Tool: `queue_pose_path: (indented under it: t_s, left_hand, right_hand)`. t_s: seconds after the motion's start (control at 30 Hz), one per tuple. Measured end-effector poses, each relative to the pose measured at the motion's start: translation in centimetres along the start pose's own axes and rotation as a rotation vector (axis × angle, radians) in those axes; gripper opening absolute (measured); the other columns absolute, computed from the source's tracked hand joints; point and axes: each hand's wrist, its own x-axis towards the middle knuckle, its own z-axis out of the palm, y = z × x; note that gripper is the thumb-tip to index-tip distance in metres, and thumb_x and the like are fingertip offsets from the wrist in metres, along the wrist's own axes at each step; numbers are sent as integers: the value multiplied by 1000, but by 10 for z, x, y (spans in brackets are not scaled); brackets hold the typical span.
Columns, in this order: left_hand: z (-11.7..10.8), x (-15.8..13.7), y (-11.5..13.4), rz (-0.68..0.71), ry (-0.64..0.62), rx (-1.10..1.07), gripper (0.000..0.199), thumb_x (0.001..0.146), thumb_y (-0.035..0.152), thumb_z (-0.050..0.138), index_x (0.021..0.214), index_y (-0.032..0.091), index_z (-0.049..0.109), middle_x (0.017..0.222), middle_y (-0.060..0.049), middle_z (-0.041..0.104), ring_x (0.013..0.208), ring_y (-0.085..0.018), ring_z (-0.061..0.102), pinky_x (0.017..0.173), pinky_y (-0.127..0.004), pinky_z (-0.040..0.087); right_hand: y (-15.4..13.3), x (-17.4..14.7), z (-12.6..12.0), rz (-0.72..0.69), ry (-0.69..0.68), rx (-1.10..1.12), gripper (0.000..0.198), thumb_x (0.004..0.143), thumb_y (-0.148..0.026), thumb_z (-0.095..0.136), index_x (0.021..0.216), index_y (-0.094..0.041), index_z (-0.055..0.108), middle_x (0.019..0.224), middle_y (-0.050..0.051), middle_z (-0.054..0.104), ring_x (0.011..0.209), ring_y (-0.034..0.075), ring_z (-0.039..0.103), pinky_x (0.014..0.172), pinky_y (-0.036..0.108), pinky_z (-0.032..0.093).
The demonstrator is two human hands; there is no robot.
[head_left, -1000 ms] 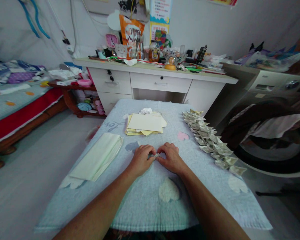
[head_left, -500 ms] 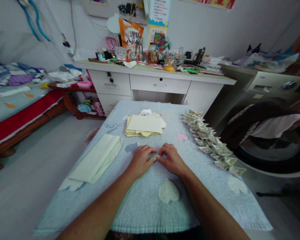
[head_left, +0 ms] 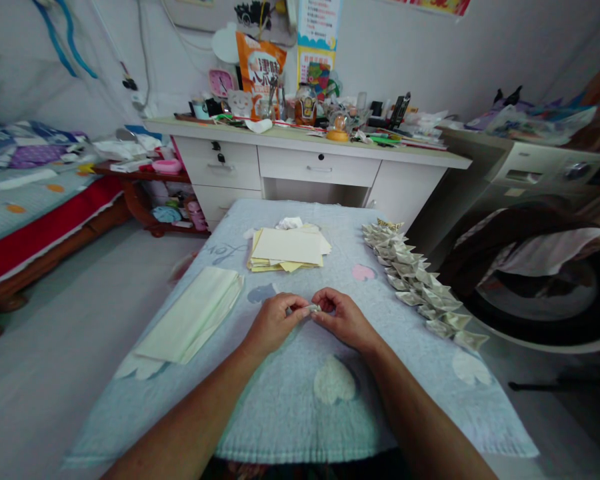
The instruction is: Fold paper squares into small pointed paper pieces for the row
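Over the middle of the cloth-covered table (head_left: 260, 413), my left hand (head_left: 276, 323) and my right hand (head_left: 344, 319) meet, fingertips almost touching. Both are closed in a pinch on a small folded piece of paper (head_left: 314, 308), pale in colour and mostly hidden by the fingers. Beyond my hands lies a stack of cream and yellow paper sheets (head_left: 290, 245). To the left is a folded bundle of pale green paper (head_left: 193, 317). Along the right edge stand rows of pointed folded-paper pieces (head_left: 415, 277).
A crumpled white tissue (head_left: 290, 223) lies behind the stack. Past the table stands a white desk (head_left: 325, 167) crowded with jars and a snack bag (head_left: 261, 73). A washing machine (head_left: 535, 180) with its door open is on the right, a bed (head_left: 35, 193) on the left.
My left hand has shifted slightly left and down, its fingers now gathered in a pinch. A little more of the small folded paper shows between the hands.
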Motion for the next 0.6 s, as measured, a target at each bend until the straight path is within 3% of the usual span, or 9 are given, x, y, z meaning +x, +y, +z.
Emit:
queue_pose_path:
  t_s: [0.43, 0.6]
  left_hand:
    - [-1, 1, 5, -65, 25, -45, 17, 73, 27, 68, 86, 18, 72, 77, 0, 71, 70, -14, 60, 67, -24, 45]
    - [-2, 1, 3, -84, 10, -65, 20, 75, 33, 66, 85, 17, 73, 73, -1, 69, 66, -14, 58, 62, -24, 43]
  right_hand:
    - [-3, 0, -1, -83, 77, -32, 26, 85, -42, 62, 73, -18, 59, 74, -1, 53, 72, 12, 50, 67, 24, 39]
    - [-4, 1, -2, -75, 74, -21, 29, 85, -45, 61, 73, -18, 59, 73, -1, 52, 70, 12, 49, 66, 24, 38]
